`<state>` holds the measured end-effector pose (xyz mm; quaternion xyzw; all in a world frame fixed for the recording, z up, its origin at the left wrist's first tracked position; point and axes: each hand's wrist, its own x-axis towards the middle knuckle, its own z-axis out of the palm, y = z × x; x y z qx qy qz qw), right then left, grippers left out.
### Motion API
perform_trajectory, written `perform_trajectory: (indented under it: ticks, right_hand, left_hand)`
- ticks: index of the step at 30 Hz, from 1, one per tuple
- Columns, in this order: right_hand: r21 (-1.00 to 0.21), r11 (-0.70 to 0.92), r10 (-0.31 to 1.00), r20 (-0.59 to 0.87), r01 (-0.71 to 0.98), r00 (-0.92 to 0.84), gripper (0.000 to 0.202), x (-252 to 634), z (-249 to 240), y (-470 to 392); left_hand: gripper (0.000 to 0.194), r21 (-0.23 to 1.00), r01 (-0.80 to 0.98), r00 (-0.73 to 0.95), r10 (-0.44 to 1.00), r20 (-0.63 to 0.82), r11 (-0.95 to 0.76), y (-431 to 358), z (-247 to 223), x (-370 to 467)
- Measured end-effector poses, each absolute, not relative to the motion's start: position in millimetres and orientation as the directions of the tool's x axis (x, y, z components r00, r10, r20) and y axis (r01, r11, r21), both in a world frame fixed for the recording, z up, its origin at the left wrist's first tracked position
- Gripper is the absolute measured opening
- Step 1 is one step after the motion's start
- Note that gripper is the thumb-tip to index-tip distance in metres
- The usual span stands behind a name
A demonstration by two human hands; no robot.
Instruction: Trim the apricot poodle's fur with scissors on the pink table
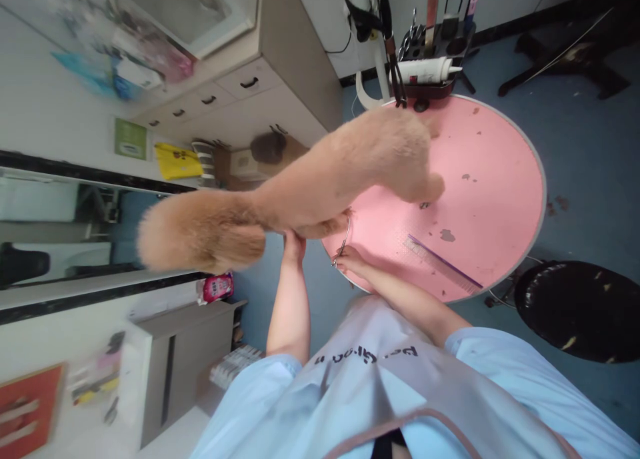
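Observation:
A tan, curly-coated dog (340,162) stands with its hindquarters over a round pink table (493,179) and its fluffy head stretched out past the table's edge to the left. My left hand (295,244) is against the underside of its chest, near a front leg (325,228); the dog's coat hides most of the fingers. In my right hand (351,260), closed at the table's near rim, is a pair of curved scissors (343,241). Their blades point up toward the front paw. A comb with a purple spine (445,262) lies on the pink top.
Small clumps of cut hair (447,234) dot the table. A tool holder (450,36) with a white bottle (425,70) sits at its far edge, beside hanging dark straps (387,29). A black round stool (580,309) stands right; drawered cabinets (245,79) are at left.

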<state>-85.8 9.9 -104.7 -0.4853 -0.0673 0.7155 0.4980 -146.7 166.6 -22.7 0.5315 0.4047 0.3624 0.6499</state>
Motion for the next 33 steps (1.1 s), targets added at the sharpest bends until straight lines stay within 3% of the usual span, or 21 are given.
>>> perform_trajectory:
  ticks: [8, 14, 17, 20, 27, 33]
  right_hand:
    - [-0.675, -0.547, 0.794, -0.606, -0.495, -0.05, 0.021, -63.6, -81.7, 1.9]
    - [-0.877, -0.481, 0.862, -0.473, -0.004, -0.181, 0.021, 9.9, -49.2, -24.0]
    - [-0.88, -0.413, 0.827, -0.47, 0.234, -0.308, 0.021, 45.2, -24.1, -19.0]
    - [-0.852, -0.38, 0.795, -0.5, 0.36, -0.344, 0.023, 67.4, -2.2, -4.0]
    - [-0.861, -0.328, 0.78, -0.479, 0.387, -0.402, 0.022, 83.3, 0.4, 19.2]
    - [-0.874, -0.469, 0.845, -0.486, 0.128, -0.224, 0.031, 79.0, -36.9, 26.6]
  left_hand:
    - [0.107, 0.988, -0.032, 0.396, 0.91, -0.123, 0.148, 161.3, -15.2, -141.5]
    - [0.104, 0.991, -0.029, 0.418, 0.903, -0.104, 0.127, 159.1, -12.9, -142.9]
    - [0.105, 0.991, -0.02, 0.428, 0.897, -0.112, 0.134, 158.1, -13.6, -142.7]
    - [0.106, 0.991, -0.019, 0.43, 0.896, -0.11, 0.131, 158.2, -14.9, -141.6]
    - [0.102, 0.991, -0.059, 0.438, 0.895, -0.085, 0.123, 160.6, -17.0, -141.9]
    - [0.114, 0.989, -0.022, 0.4, 0.908, -0.124, 0.144, 160.7, -21.6, -145.4]
